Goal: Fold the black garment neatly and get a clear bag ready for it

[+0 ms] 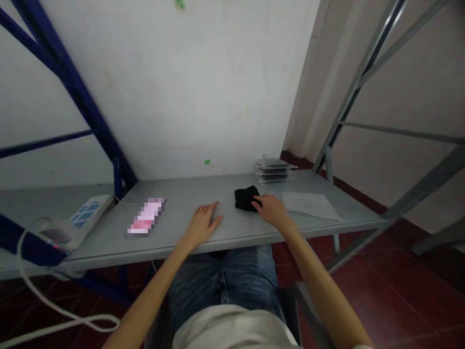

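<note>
At the grey desk [185,189]: right hand [271,209] on black bundle [244,198]

Bundle is lying near mid-desk, left of a white sheet [310,204]; stack of flat packets [274,171] sitting behind, rightward. Right fingers are touching its right side; cannot tell whether that grip is pinching. Left hand [201,226] is resting palm-down, grip open.

phone scrn [147,214] pixelated, cable [43,330] cropped L
</note>
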### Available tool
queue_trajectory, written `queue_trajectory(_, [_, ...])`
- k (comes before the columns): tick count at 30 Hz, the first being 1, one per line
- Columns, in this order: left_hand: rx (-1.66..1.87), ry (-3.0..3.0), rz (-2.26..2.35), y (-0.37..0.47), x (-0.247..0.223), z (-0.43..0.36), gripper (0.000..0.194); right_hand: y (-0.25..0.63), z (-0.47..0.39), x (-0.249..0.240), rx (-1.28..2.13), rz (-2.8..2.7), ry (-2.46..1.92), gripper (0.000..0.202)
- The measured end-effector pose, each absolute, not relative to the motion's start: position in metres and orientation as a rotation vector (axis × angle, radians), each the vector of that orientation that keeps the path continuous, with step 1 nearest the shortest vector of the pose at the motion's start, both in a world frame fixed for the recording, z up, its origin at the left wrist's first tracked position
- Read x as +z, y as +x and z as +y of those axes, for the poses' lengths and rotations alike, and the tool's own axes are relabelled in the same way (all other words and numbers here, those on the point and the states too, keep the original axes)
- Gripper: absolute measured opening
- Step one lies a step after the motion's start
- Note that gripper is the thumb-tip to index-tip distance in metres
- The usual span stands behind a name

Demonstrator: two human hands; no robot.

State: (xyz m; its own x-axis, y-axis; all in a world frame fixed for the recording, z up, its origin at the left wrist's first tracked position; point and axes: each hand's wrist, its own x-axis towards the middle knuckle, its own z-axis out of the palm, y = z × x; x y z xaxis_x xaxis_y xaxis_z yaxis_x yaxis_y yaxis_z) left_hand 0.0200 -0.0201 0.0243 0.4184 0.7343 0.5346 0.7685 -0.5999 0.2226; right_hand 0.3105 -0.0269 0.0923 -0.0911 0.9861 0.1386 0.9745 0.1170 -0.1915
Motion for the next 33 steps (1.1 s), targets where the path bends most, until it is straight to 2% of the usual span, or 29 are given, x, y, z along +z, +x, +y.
queue_trajectory(7, [-0.958, -2.528, -1.421, 0.021, 0.027, -0.023, 0.055, 0.288, -0.023, 0.108, 0.044, -2.040, -1.806, 0.047])
queue_trajectory(13, [-1.111, -2.341, -1.498, 0.024, 0.035, -0.030, 0.053, 0.222, -0.030, 0.110, 0.167, -2.209, -1.267, 0.059])
queue_trajectory(15, [-1.132, -2.317, -1.506, 0.025, 0.037, -0.031, 0.052, 0.214, -0.031, 0.106, 0.165, -2.224, -1.207, 0.058])
queue_trajectory(21, [-1.064, -2.361, -1.495, 0.025, 0.036, -0.029, 0.046, 0.256, -0.015, 0.086, 0.158, -2.242, -1.663, 0.042])
queue_trajectory(25, [-1.027, -2.361, -1.486, 0.025, 0.035, -0.028, 0.043, 0.298, -0.001, 0.080, 0.160, -2.279, -1.816, 0.033])
queue_trajectory(29, [-0.988, -2.381, -1.482, 0.024, 0.035, -0.028, 0.040, 0.318, 0.001, 0.085, 0.071, -2.206, -1.988, 0.034])
queue_trajectory(33, [-0.985, -2.367, -1.484, 0.024, 0.035, -0.028, 0.039, 0.307, -0.003, 0.090, -0.055, -2.081, -2.037, 0.050])
